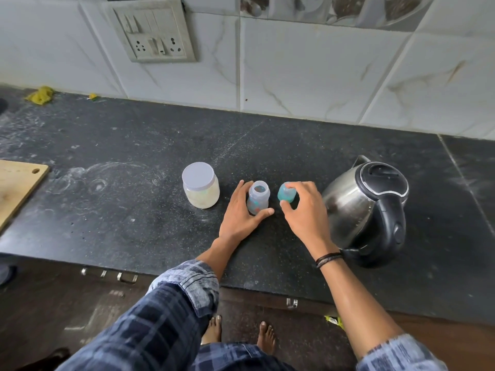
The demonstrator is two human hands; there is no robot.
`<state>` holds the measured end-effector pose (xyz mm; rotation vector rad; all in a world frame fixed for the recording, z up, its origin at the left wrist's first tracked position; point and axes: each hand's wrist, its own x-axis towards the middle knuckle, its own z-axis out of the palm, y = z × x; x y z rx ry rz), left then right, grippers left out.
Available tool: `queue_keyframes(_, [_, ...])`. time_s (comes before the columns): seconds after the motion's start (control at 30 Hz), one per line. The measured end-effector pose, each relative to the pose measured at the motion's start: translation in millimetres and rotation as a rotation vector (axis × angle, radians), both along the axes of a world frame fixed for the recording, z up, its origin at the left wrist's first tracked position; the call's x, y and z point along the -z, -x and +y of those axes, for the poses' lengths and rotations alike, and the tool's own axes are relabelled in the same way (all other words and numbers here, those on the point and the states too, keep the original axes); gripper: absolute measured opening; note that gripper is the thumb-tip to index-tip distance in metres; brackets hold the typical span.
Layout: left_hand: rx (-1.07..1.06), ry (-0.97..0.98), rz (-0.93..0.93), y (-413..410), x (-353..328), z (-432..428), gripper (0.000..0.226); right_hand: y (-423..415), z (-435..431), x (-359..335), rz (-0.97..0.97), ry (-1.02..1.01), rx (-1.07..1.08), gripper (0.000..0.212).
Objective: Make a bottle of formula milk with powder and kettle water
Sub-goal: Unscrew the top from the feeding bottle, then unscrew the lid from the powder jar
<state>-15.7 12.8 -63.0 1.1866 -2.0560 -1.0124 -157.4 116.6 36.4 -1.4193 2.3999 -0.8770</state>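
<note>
A small clear baby bottle [258, 196] with coloured dots stands uncapped on the dark counter [134, 204]. My left hand [241, 215] wraps round its base with fingers and thumb. Just right of it my right hand [302, 210] holds the teal cap [286, 193] at counter level, fingers curled over it. To the left stands a clear powder jar [200, 185] with a white lid, shut. On the right sits a steel kettle [367, 210] with a black lid and handle, its lid closed.
A wooden chopping board [16, 186] lies at the counter's left edge. A switch and socket panel [152, 30] is on the tiled wall behind. Yellow scraps [40, 95] lie at the back left. Drawer handles [126, 277] sit below the counter's front edge.
</note>
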Motion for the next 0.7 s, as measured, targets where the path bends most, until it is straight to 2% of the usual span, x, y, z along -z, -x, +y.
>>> queue_keyframes(0.17, [-0.03,-0.013,0.05,-11.9,-4.1,21.1,0.09,3.4,17.3,-4.3,-0.002,0.024,-0.037,0.036])
queue_keyframes(0.3, [-0.097,0.087,0.043,-27.3,-0.8,50.2,0.082,-1.9,21.7,-7.6,-0.016,0.072,-0.074,0.034])
queue_keyframes(0.5, [-0.373,0.26,0.117,-54.5,-11.0,64.0,0.064,-26.0,3.8,-17.6,-0.047,0.179,-0.18,0.027])
queue_keyframes(0.6, [-0.52,0.239,0.2,-69.9,-20.4,50.4,0.075,-43.1,-14.1,-26.8,-0.041,0.218,-0.22,0.025])
queue_keyframes(0.7, [-0.551,0.12,0.216,-85.4,-30.3,28.7,0.094,-57.6,-42.8,-33.8,0.017,0.124,-0.302,0.038])
